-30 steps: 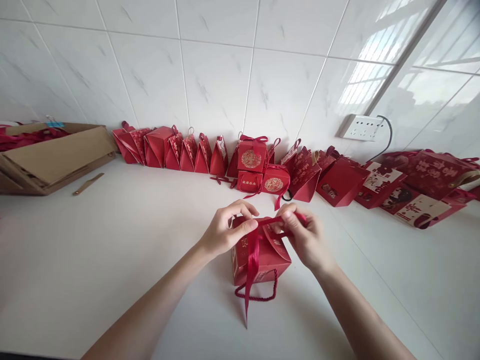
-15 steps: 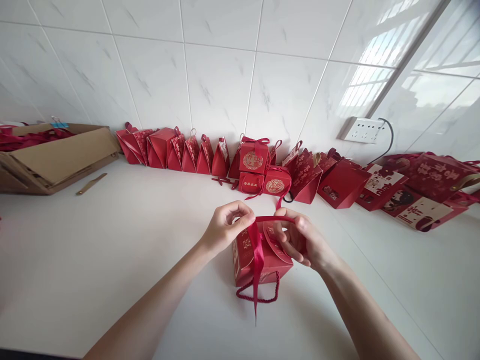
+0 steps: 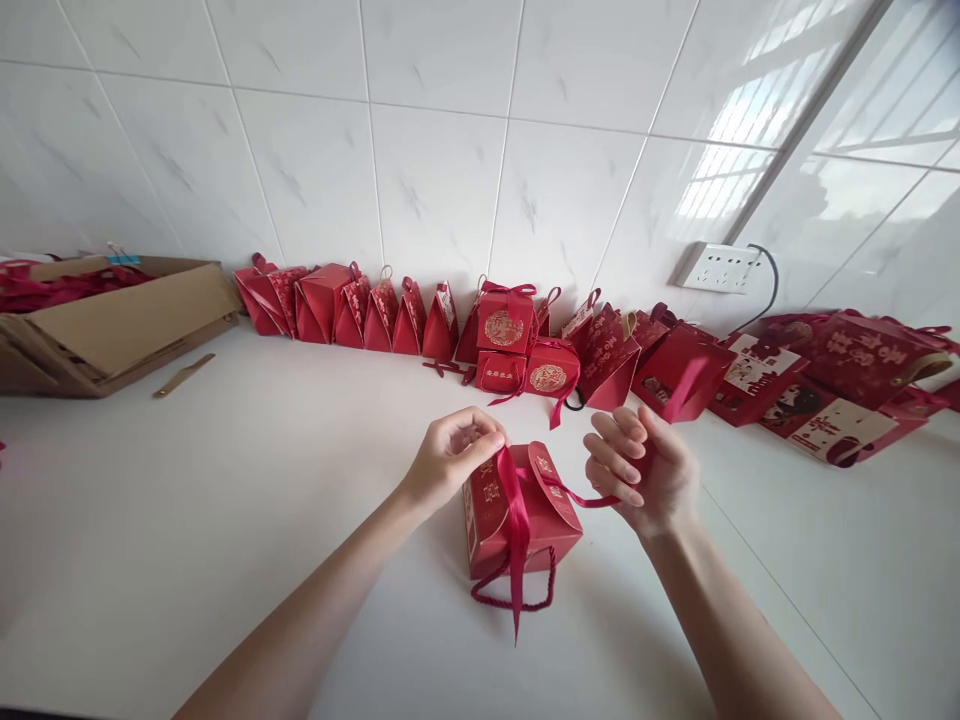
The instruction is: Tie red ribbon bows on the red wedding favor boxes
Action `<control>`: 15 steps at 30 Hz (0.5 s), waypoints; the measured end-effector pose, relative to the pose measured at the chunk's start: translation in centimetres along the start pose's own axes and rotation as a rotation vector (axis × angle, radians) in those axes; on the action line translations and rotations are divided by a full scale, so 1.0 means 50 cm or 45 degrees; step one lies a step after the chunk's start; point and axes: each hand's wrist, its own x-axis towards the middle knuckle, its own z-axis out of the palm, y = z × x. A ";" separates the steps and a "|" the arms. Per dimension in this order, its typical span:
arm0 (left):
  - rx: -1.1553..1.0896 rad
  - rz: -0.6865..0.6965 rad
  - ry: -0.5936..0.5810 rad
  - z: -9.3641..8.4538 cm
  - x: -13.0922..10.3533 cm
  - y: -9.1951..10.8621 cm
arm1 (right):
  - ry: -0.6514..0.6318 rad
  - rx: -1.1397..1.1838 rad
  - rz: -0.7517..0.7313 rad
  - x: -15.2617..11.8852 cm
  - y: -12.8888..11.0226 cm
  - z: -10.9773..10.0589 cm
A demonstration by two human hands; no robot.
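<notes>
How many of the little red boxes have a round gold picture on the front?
2. One round-gold box sits on top of another box by the wall; the second round-gold box stands just right of it, lower down. Others may be hidden among the leaning boxes.

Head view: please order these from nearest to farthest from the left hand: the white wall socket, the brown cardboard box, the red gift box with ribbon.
Measured from the left hand:
1. Red gift box with ribbon, directly under its fingers.
2. White wall socket, up on the right wall.
3. Brown cardboard box, far left on the counter.
</notes>
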 end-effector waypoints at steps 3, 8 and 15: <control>-0.029 -0.024 0.006 0.000 0.001 0.003 | 0.076 -0.033 0.073 0.001 0.004 0.008; -0.296 -0.151 0.035 -0.001 0.008 0.004 | 0.221 -0.096 0.209 0.002 0.008 0.014; -0.696 -0.308 -0.039 -0.014 0.010 0.018 | 0.387 -0.104 0.175 0.009 0.001 0.001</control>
